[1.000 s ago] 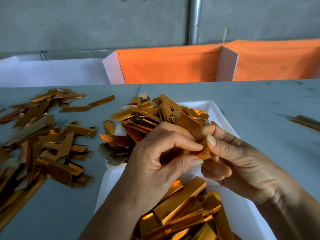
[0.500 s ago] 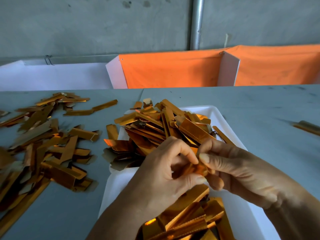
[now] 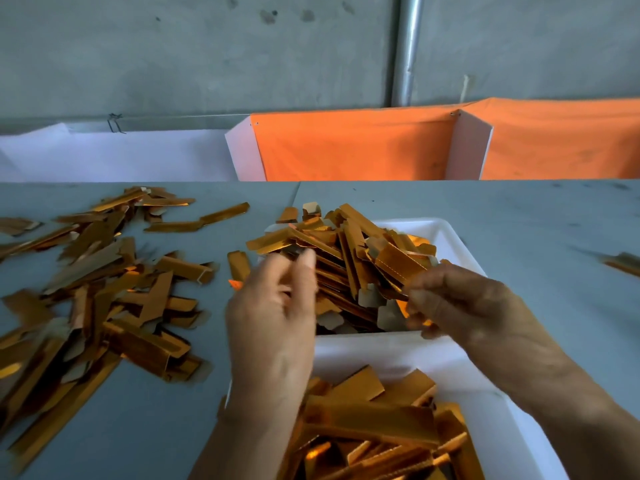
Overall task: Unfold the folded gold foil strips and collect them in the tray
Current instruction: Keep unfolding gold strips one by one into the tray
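A white tray (image 3: 381, 351) holds a heap of gold foil strips (image 3: 349, 258) at its far end and a second heap of gold strips (image 3: 374, 424) at its near end. My left hand (image 3: 273, 313) is blurred, its fingers loosely stretched, with the fingertips at the left edge of the far heap. Whether it holds anything is unclear. My right hand (image 3: 460, 306) hovers over the tray's right side, its curled fingers pinching a small gold strip (image 3: 417, 318).
Many more gold strips (image 3: 104, 299) lie scattered on the grey table (image 3: 519, 216) left of the tray. One stray strip (image 3: 623, 263) lies at the far right. Orange cloth panels (image 3: 353, 147) and a white board stand along the table's back edge.
Both hands were pinching one strip together over the tray's middle. They have parted: my left hand swung left and forward to the far heap, while my right hand keeps the strip.
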### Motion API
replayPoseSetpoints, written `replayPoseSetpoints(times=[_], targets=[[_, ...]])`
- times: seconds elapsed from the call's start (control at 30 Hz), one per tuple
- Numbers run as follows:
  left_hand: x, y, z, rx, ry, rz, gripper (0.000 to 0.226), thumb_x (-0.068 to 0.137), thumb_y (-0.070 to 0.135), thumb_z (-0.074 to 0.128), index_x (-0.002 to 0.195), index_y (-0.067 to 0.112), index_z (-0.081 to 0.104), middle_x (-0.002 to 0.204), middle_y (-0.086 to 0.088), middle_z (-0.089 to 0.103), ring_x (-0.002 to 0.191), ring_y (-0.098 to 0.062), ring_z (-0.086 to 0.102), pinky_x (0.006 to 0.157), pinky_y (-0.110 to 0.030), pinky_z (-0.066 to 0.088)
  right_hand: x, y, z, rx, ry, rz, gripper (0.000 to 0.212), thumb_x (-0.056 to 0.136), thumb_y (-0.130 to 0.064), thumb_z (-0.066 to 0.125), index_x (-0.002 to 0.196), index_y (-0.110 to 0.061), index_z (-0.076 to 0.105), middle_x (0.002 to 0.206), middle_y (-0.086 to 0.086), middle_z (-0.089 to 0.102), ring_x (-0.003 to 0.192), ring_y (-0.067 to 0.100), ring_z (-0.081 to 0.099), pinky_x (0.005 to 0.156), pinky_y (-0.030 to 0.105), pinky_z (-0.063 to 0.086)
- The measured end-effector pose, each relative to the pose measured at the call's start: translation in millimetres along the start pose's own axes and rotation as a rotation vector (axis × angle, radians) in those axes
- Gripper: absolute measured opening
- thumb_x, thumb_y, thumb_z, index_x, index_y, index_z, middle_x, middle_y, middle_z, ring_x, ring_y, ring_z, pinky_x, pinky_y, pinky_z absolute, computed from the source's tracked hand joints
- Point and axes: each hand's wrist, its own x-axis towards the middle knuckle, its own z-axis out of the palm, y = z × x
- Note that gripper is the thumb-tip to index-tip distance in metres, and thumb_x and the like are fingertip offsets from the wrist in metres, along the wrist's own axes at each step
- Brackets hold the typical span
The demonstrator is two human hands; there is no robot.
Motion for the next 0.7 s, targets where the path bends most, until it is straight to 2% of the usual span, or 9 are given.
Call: replayPoseSetpoints(times=[0.07,0.13,0.17,0.23,0.3,0.37,0.47,0.57,0.7], targets=[[6.3,-7.1,-2.8,-0.064,0.22,0.017,0.041,0.096,0.046,0.04,0.078,0.012,0.057,0.072,0.003,0.059,0.059,-0.003,0.052,0.055,-0.007,0.04,4.5,-7.9,16.4,-0.212,-0.07,-0.078,0.008,0.086,-0.034,0.06,0.083,-0.037,0.066,0.083,-0.017,0.07,0.08,-0.005,0.064,0.07,0.012,0.046],[9.3,-8.3,-2.8,-0.117,0.294,0.012,0.035,0.097,0.039,0.041,0.085,0.011,0.057,0.079,-0.002,0.061,0.07,-0.001,0.054,0.061,-0.002,0.038,14.1,-15.7,36.0,-0.392,-0.184,-0.151,0.011,0.093,-0.034,0.055,0.092,-0.042,0.062,0.091,-0.023,0.065,0.084,-0.015,0.057,0.067,0.003,0.043],[9.2,-7.3,-1.6,-0.133,0.299,0.008,0.032,0.097,0.037,0.041,0.088,0.011,0.057,0.083,-0.003,0.062,0.074,0.0,0.055,0.063,0.0,0.037,20.8,-17.3,46.8,-0.442,-0.236,-0.186,0.014,0.096,-0.031,0.052,0.101,-0.038,0.063,0.095,-0.021,0.063,0.084,-0.013,0.056,0.069,0.003,0.043],[7.5,-6.1,2.0,-0.157,0.27,-0.005,0.027,0.095,0.035,0.042,0.093,0.013,0.058,0.09,-0.003,0.064,0.079,0.004,0.055,0.066,0.003,0.035,35.6,-16.9,68.6,-0.552,-0.324,-0.178,0.017,0.097,-0.031,0.049,0.108,-0.028,0.063,0.1,-0.009,0.063,0.086,0.001,0.057,0.076,0.015,0.049],[6.0,-6.7,4.8,-0.183,0.208,-0.029,0.021,0.092,0.033,0.045,0.097,0.017,0.058,0.097,0.001,0.065,0.084,0.008,0.055,0.068,0.004,0.036,48.5,-12.9,86.1,-0.702,-0.324,-0.094,0.019,0.094,-0.037,0.053,0.107,-0.024,0.06,0.102,-0.002,0.061,0.091,0.013,0.055,0.081,0.031,0.05],[5.1,-7.9,6.2,-0.175,0.166,-0.024,0.023,0.09,0.032,0.045,0.1,0.018,0.061,0.099,0.004,0.066,0.088,0.005,0.057,0.07,0.002,0.039,57.7,-8.2,98.7,-0.833,-0.267,-0.062,0.026,0.09,-0.039,0.058,0.112,-0.025,0.058,0.108,-0.001,0.057,0.098,0.018,0.051,0.081,0.034,0.043],[5.1,-8.1,7.5,-0.177,0.131,-0.02,0.022,0.09,0.027,0.047,0.102,0.018,0.062,0.101,0.006,0.066,0.094,-0.005,0.062,0.074,-0.009,0.043,65.0,-5.2,109.9,-0.992,-0.221,-0.097,0.031,0.09,-0.029,0.061,0.121,-0.027,0.056,0.113,0.001,0.056,0.11,0.023,0.05,0.08,0.037,0.04],[5.6,-7.7,6.2,-0.187,0.133,-0.029,0.02,0.089,0.027,0.047,0.103,0.022,0.061,0.104,0.008,0.066,0.097,-0.005,0.061,0.076,-0.008,0.044,67.1,-6.0,104.3,-1.059,-0.101,-0.124,0.025,0.092,-0.022,0.057,0.117,-0.023,0.056,0.096,0.002,0.056,0.089,0.021,0.052,0.066,0.032,0.038],[5.9,-9.1,4.9,-0.196,0.143,-0.035,0.017,0.09,0.028,0.047,0.103,0.031,0.057,0.107,0.011,0.065,0.097,0.001,0.06,0.076,-0.004,0.041,61.8,-7.7,73.6,-0.791,0.115,-0.096,0.013,0.097,-0.02,0.047,0.099,-0.023,0.059,0.07,-0.005,0.049,0.06,0.011,0.05,0.053,0.019,0.04]])
